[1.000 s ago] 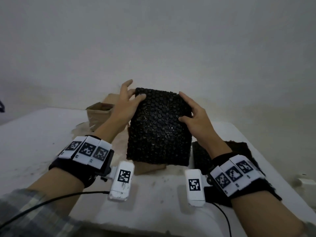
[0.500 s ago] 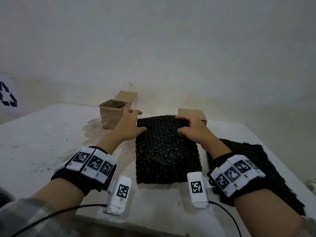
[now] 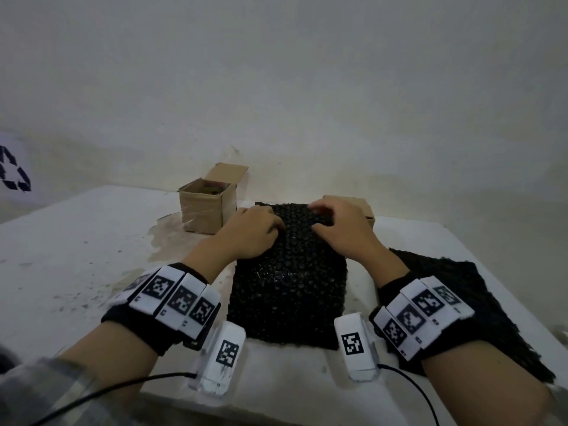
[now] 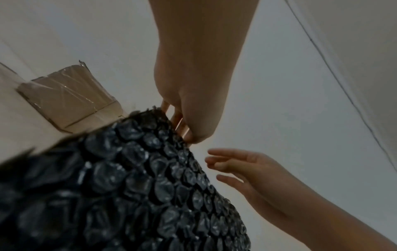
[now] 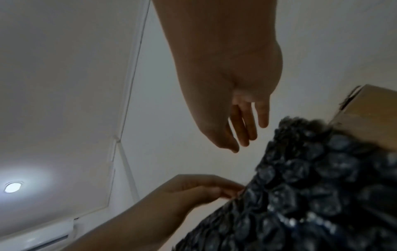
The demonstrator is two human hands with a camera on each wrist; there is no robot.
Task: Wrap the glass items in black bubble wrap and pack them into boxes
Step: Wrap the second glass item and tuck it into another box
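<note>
A sheet of black bubble wrap [image 3: 289, 287] lies in the middle of the white table [image 3: 76, 241], humped over something I cannot see. My left hand [image 3: 255, 232] is at the sheet's far left part, and in the left wrist view its fingers [image 4: 184, 132] pinch the wrap [image 4: 128, 186] at its edge. My right hand [image 3: 338, 229] is over the far right part. In the right wrist view its fingers [image 5: 247, 129] are straight and loose, just off the wrap [image 5: 311, 195]. No glass item shows.
An open taped cardboard box [image 3: 206, 207] stands at the back, left of the sheet. A second cardboard box [image 3: 367, 210] sits behind my right hand. More black bubble wrap [image 3: 467, 302] is stacked on the right, near the table's edge.
The sheet, held upright in both hands a second ago, has come down onto the table. Both hands have moved onto its far end, and the right hand's grip has loosened.
</note>
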